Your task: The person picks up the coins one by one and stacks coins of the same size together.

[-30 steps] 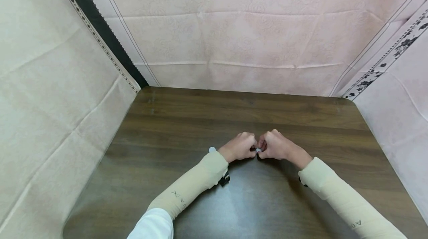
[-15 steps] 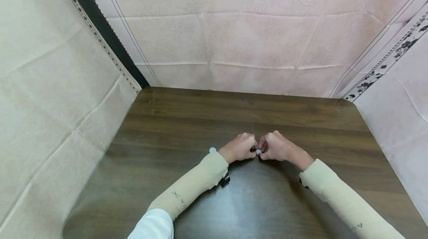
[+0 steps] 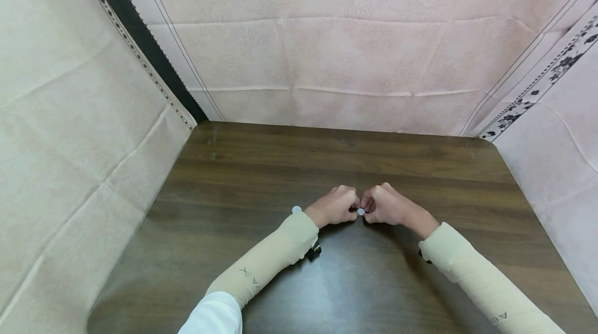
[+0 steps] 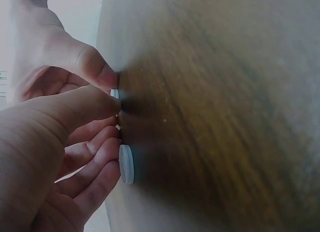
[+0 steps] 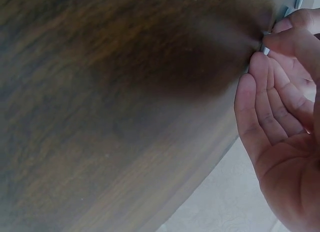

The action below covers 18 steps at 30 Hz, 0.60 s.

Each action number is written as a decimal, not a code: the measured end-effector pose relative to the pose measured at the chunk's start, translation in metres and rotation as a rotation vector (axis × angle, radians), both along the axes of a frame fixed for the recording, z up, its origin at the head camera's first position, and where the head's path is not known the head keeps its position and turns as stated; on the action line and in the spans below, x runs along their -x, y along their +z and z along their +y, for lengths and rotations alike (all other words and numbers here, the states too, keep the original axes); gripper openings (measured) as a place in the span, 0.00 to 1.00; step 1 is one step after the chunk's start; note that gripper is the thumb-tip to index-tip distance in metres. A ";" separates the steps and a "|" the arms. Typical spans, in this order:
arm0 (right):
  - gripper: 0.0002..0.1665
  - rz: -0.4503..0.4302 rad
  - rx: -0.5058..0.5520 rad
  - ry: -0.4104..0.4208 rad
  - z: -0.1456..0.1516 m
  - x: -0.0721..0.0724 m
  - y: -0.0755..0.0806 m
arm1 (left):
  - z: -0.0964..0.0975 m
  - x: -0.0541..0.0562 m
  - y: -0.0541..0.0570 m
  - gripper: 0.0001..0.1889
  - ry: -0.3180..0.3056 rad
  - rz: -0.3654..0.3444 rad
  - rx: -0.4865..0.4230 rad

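Note:
A small white round disc (image 3: 361, 211) lies at the table surface between both hands. My left hand (image 3: 337, 204) holds its left side with thumb and fingertips. From the other side, my right hand (image 3: 385, 204) pinches it, thumb and index finger meeting at its edge. The left wrist view shows only a sliver of this disc (image 4: 115, 94) between the two thumbs; fingers hide the rest. A second white disc (image 3: 296, 210) rests on the table beside my left wrist. Close up, this second disc (image 4: 126, 164) has a raised rim and a layered edge.
The brown wooden table (image 3: 289, 162) has rounded far corners. Pale cloth (image 3: 327, 53) hangs behind it and along both sides. A black strap piece (image 3: 314, 251) sticks out under the left wrist; beige wraps cover both forearms.
The disc between the hands shows rounder and more fully in the head view than a second ago. Both hands have hardly moved, and the second disc stays put.

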State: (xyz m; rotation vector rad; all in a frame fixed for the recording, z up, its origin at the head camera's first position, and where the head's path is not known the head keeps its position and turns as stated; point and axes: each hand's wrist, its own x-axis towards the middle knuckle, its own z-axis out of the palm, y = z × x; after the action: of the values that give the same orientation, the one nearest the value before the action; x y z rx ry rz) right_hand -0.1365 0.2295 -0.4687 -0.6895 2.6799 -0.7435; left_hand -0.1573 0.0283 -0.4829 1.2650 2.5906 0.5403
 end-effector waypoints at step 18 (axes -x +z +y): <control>0.08 0.016 0.025 -0.007 0.001 -0.002 -0.002 | 0.002 0.002 -0.003 0.02 0.005 -0.033 -0.005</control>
State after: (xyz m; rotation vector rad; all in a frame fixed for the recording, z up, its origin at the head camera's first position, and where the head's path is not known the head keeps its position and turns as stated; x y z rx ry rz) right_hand -0.1344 0.2304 -0.4708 -0.6957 2.6934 -0.7784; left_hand -0.1594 0.0299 -0.4858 1.2408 2.5674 0.5639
